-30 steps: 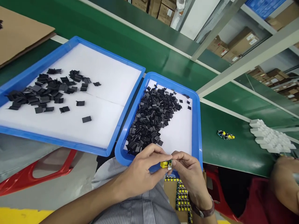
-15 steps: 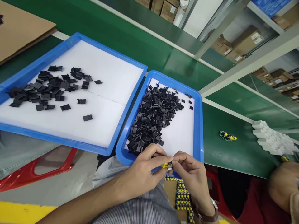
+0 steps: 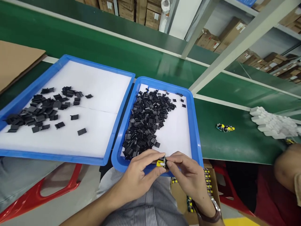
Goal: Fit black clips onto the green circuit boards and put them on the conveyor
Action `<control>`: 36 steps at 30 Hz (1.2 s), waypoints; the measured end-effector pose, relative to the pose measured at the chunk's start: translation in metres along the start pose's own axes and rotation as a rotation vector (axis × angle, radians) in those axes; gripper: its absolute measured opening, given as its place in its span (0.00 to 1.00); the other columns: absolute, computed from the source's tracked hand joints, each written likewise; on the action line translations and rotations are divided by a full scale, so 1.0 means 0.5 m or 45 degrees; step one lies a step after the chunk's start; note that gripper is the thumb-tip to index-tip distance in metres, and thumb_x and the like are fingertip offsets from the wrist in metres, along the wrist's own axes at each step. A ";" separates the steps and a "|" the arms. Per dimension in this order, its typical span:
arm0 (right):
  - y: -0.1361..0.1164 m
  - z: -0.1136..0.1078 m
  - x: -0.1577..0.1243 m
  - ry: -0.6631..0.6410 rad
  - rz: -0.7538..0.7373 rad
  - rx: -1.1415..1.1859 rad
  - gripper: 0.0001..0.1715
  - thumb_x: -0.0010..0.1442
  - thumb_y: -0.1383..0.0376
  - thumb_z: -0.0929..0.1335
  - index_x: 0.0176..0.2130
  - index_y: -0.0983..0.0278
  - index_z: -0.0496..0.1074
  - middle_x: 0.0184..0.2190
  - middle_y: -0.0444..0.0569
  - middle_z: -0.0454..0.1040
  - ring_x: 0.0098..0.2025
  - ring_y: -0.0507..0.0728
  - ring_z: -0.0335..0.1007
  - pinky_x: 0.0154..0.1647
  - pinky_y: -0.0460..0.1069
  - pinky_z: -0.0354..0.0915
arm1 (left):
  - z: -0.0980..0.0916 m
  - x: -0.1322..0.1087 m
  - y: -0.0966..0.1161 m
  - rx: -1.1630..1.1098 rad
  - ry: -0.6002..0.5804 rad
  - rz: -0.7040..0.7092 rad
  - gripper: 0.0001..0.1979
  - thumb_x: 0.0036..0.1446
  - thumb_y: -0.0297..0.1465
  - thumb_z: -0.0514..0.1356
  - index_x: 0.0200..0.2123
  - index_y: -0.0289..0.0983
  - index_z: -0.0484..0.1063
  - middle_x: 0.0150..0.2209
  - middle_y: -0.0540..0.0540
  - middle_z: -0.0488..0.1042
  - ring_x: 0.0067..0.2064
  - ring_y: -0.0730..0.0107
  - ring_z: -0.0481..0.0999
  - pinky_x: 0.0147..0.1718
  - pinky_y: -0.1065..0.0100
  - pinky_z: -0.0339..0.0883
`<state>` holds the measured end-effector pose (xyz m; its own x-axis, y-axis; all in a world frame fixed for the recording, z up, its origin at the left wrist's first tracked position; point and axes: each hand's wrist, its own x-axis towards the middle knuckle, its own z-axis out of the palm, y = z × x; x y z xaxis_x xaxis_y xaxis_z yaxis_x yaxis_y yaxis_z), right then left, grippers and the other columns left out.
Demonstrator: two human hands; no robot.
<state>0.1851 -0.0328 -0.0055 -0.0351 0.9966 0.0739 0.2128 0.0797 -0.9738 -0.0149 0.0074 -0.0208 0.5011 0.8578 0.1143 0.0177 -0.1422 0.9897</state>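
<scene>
My left hand (image 3: 142, 177) is closed, thumb and fingers pinching a small circuit board with a yellow part (image 3: 161, 163). It is held above the near rim of the right-hand blue tray (image 3: 198, 138). From the other side, my right hand (image 3: 189, 174) meets the board's edge, thumb and forefinger pinched together. What lies between those fingertips is hidden. Just beyond my hands, many small black bent pieces (image 3: 148, 119) are heaped on the tray's white liner.
A larger blue tray (image 3: 105, 160) with scattered black pieces (image 3: 42, 110) stands left. Below my hands, a cardboard box (image 3: 178, 194) holds yellow-dotted boards. To the right are a loose board assembly (image 3: 225, 127), white foam pieces (image 3: 272, 122) and another person's arm (image 3: 287, 163). A metal post (image 3: 230, 53) slants beyond.
The view has shifted, showing more of the box below. The board has turned slightly between my hands, and my right fingertips stay at its edge.
</scene>
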 end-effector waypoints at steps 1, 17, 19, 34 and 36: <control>0.000 0.000 -0.001 -0.006 -0.049 -0.084 0.11 0.68 0.71 0.70 0.46 0.58 0.81 0.35 0.50 0.80 0.35 0.57 0.78 0.35 0.51 0.76 | 0.000 0.000 0.000 0.011 0.000 0.001 0.20 0.68 0.27 0.63 0.61 0.45 0.74 0.51 0.44 0.79 0.51 0.63 0.79 0.51 0.60 0.77; -0.001 0.014 0.002 0.029 0.241 0.515 0.07 0.66 0.64 0.74 0.46 0.59 0.81 0.34 0.46 0.78 0.31 0.53 0.78 0.35 0.49 0.76 | -0.014 -0.003 -0.003 -0.103 -0.028 -0.176 0.19 0.68 0.29 0.62 0.60 0.48 0.75 0.59 0.44 0.77 0.58 0.60 0.79 0.56 0.61 0.78; 0.000 0.017 0.002 0.036 0.237 0.541 0.07 0.65 0.64 0.74 0.45 0.59 0.81 0.35 0.46 0.78 0.31 0.53 0.78 0.35 0.49 0.77 | -0.013 -0.003 -0.006 -0.113 -0.034 -0.180 0.19 0.68 0.29 0.62 0.60 0.47 0.75 0.59 0.43 0.77 0.58 0.59 0.79 0.56 0.60 0.78; -0.005 0.009 0.003 0.033 0.010 -0.007 0.06 0.67 0.69 0.70 0.41 0.60 0.79 0.31 0.46 0.78 0.32 0.54 0.75 0.34 0.50 0.71 | -0.007 -0.005 -0.006 0.080 -0.008 0.031 0.23 0.65 0.22 0.64 0.59 0.50 0.76 0.55 0.47 0.77 0.56 0.65 0.79 0.57 0.63 0.76; -0.016 0.001 0.009 -0.019 -0.009 -0.105 0.07 0.67 0.71 0.69 0.40 0.60 0.79 0.32 0.46 0.78 0.32 0.53 0.74 0.34 0.49 0.69 | -0.005 -0.005 -0.005 0.103 -0.021 0.079 0.24 0.66 0.21 0.64 0.60 0.50 0.76 0.56 0.47 0.76 0.56 0.66 0.78 0.57 0.64 0.76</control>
<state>0.1830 -0.0291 0.0024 -0.0516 0.9957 0.0771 0.2924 0.0888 -0.9522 -0.0182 0.0070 -0.0233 0.5175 0.8380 0.1728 0.0560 -0.2347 0.9705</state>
